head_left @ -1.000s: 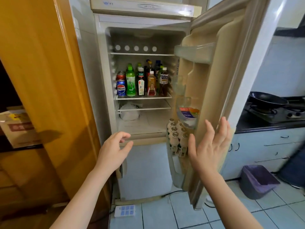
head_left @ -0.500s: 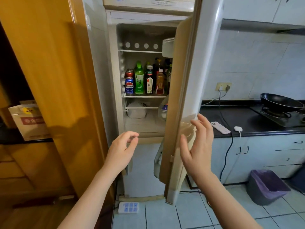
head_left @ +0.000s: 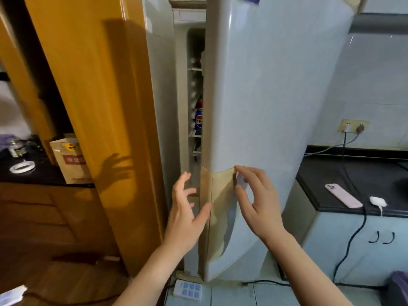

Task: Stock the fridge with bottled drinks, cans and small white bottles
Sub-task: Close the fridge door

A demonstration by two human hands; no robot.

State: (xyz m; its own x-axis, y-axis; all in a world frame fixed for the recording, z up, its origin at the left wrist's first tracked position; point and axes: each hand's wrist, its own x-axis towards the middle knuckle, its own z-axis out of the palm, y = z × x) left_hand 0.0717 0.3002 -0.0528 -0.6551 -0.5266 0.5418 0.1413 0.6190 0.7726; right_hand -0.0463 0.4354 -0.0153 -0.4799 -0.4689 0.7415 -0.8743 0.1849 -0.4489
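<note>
A tall pale grey fridge door (head_left: 276,107) is seen swung almost shut against the white fridge cabinet (head_left: 163,107), so that only a narrow upright gap is left along the door's left edge. Through that gap a blue cola can (head_left: 199,120) is seen standing on a shelf, with a red can (head_left: 199,104) directly above it; the rest of the interior is hidden by the door. The left hand (head_left: 185,215) is held at the door's edge with its fingers (head_left: 183,180) spread apart and nothing gripped. Its thumb is laid against or just beside that edge, and contact cannot be told for certain. The right hand (head_left: 258,204) is raised in front of the door beside a tan taped patch (head_left: 220,195), its fingers (head_left: 245,173) apart, slightly bent and empty. To the left an orange-brown wooden panel (head_left: 88,96) is marked by a hand's shadow. Beyond it a brown paper bag (head_left: 70,162) and a roll of clear tape (head_left: 22,167) are set on a dark worktop (head_left: 33,177). On the black worktop (head_left: 331,173) to the right a pink phone (head_left: 343,195) and a white charger (head_left: 378,201) are laid near each other. A blue-and-white ice cube tray (head_left: 187,289) is lying on the tiled floor at the fridge's foot.
</note>
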